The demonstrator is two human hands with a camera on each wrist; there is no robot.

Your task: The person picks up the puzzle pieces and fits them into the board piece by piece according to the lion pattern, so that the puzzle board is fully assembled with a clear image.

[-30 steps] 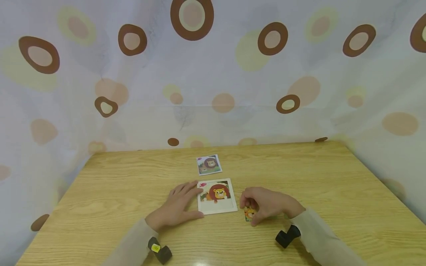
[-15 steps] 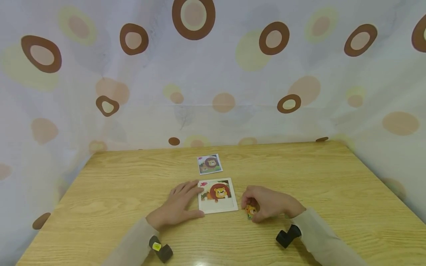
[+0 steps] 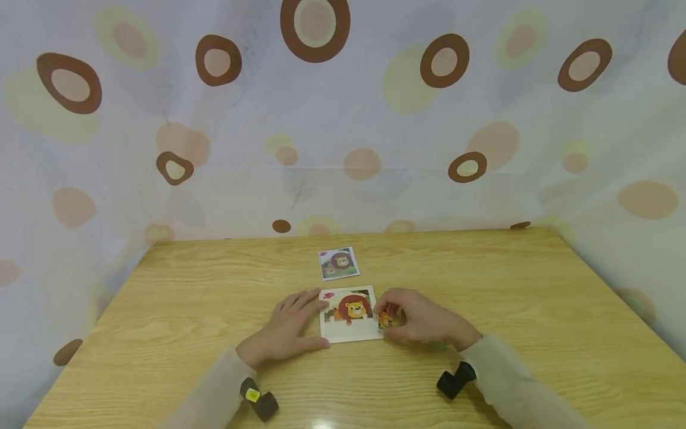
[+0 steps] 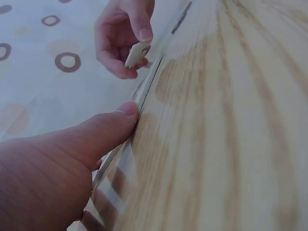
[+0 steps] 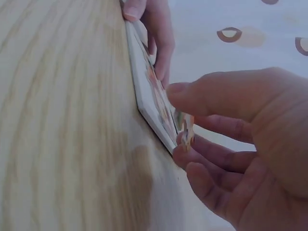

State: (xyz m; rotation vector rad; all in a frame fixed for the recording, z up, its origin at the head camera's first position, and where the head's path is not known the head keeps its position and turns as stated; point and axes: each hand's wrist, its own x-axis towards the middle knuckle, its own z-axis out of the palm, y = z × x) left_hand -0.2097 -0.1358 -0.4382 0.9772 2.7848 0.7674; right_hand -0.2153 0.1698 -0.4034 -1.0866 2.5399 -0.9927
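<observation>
A white-framed lion jigsaw puzzle [image 3: 351, 341] lies on the table, its upper part filled and its lower part a bare pale strip. My left hand [image 3: 286, 330] rests at its left side with fingers spread, the thumb along the near edge. My right hand [image 3: 429, 319] pinches a jigsaw piece [image 3: 384, 322] between thumb and fingers, over the puzzle's right edge. This piece shows orange and green in the head view. In the left wrist view the piece [image 4: 137, 54] is held tilted above the board, its pale side showing.
A printed lion picture card [image 3: 339, 264] lies behind the puzzle on the wooden table [image 3: 187, 298]. Something green [image 3: 438, 345] shows on the table beneath my right wrist, mostly hidden. A patterned curtain [image 3: 343, 119] hangs behind the table.
My right hand has picked the jigsaw piece up from beside the puzzle and carried it left to the puzzle's right edge. The left hand stays in place.
</observation>
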